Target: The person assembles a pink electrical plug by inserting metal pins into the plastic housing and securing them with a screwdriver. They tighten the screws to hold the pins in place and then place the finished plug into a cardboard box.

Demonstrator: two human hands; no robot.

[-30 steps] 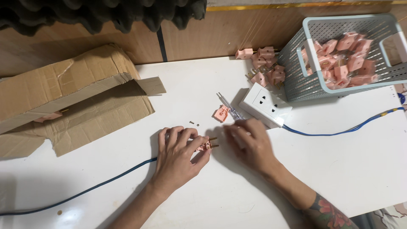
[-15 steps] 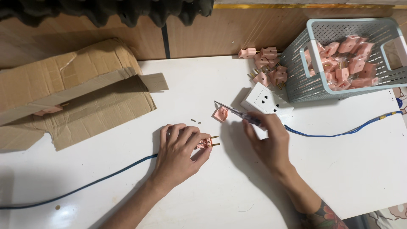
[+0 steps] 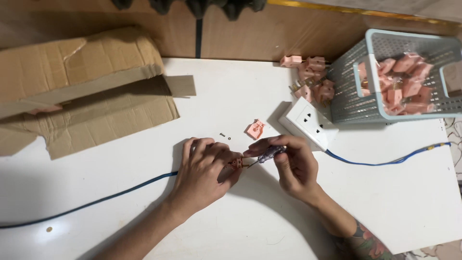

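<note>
Left hand point(image 3: 204, 166) curls tight around a small pink plug point(image 3: 235, 162), pinning it to the white table point(image 3: 240, 231). Right hand point(image 3: 292, 163) pinches a screwdriver point(image 3: 266, 154), its tip meeting the plug between both hands. A blue cable point(image 3: 96, 202) vanishes under the left palm. Just beyond the fingers lies a pink plug half point(image 3: 255, 129); two tiny screws point(image 3: 224, 136) nearby are barely discernible.

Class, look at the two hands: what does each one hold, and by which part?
The left hand pinches a pink plug by its body; the right hand grips a small screwdriver by its handle.
</note>
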